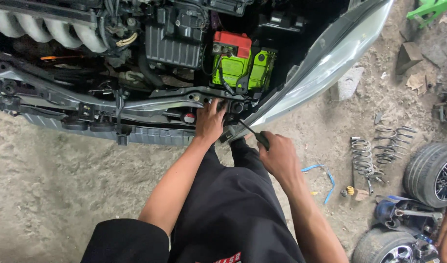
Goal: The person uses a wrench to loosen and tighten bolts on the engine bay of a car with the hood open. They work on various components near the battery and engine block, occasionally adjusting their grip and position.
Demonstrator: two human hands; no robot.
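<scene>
Battery (pixel 235 65) sits in engine bay behind front crossmember (pixel 136 104); headlight (pixel 325 63) to its right; springs (pixel 379 151) and tyres (pixel 432 173) on ground far right.

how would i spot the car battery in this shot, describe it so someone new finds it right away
Start at the open engine bay across the top of the picture and follow it right, toward the grey headlight. The battery sits just left of that headlight, above the left hand on the front crossmember. It is the only bright thing among dark parts: a lime-green box with a red top.
</scene>
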